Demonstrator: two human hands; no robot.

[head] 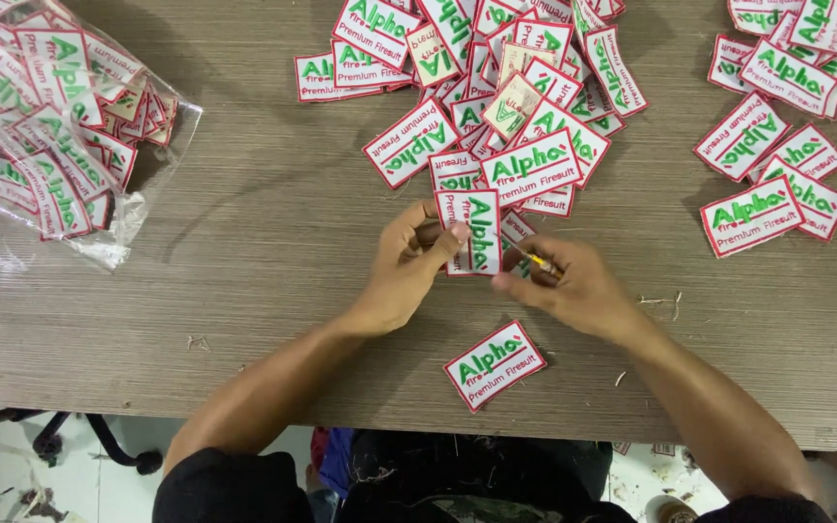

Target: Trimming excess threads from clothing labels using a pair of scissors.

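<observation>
A grey-brown wood-grain table (244, 291) fills the head camera's only view, with a strip of pale floor and a chair base below its near edge. The left hand (409, 276) is closed around the left edge of a white embroidered patch (470, 232) with a red border and green lettering, thumb on its face, holding it upright just above the tabletop. The right hand (573, 286) sits close beside it, fingers pinched narrowly around a small yellow-tipped tool (539, 261) whose point is at the patch's lower right edge (whether it is a snipper or a pick is too small to tell). Just beyond both hands lies a loose heap of patches (496, 87) of the same kind, overlapping at all angles. Well off to the right of the right hand is a second, thinner scatter of patches (777, 145). Far out past the left hand, a clear plastic bag (50, 126) lies open on its side, packed with more of them. Nearer the body, between the forearms, a single patch (494, 364) lies alone, and small thread scraps (666, 302) dot the table by the right wrist. Judging by that, the trimming seems barely begun: one piece looks set aside near the body, one is in hand, and the heap and bag appear yet to be handled.
</observation>
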